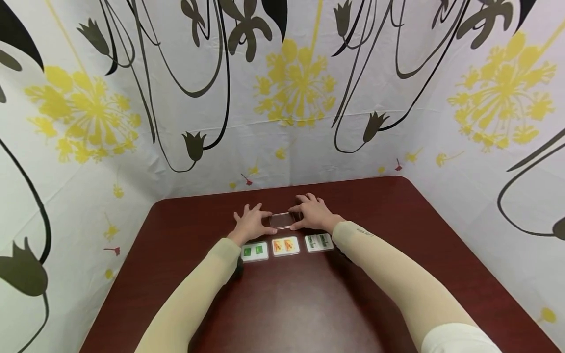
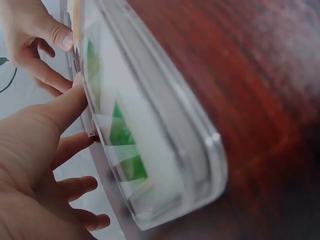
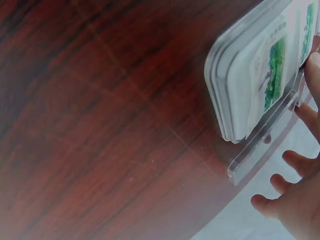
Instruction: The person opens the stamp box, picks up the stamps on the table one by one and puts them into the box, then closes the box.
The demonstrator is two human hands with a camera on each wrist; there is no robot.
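A clear, shallow plastic case or lid (image 1: 281,220) lies flat at or just above the far part of the table, between the two hands. My left hand (image 1: 249,224) holds its left end, thumb at the near edge and index finger at the far one, other fingers spread. At the other end, my right hand (image 1: 315,214) grips it the same way. Just nearer stand three clear cases in a row: one with green pictures (image 1: 254,251), one with orange pictures (image 1: 285,246), and one with dark green stamp-like pictures (image 1: 319,242).
The dark red wooden table (image 1: 287,304) has rounded far corners. Behind and beside it hangs a white patterned cloth (image 1: 291,162) with yellow and grey flowers. The case row lies close under both wrists.
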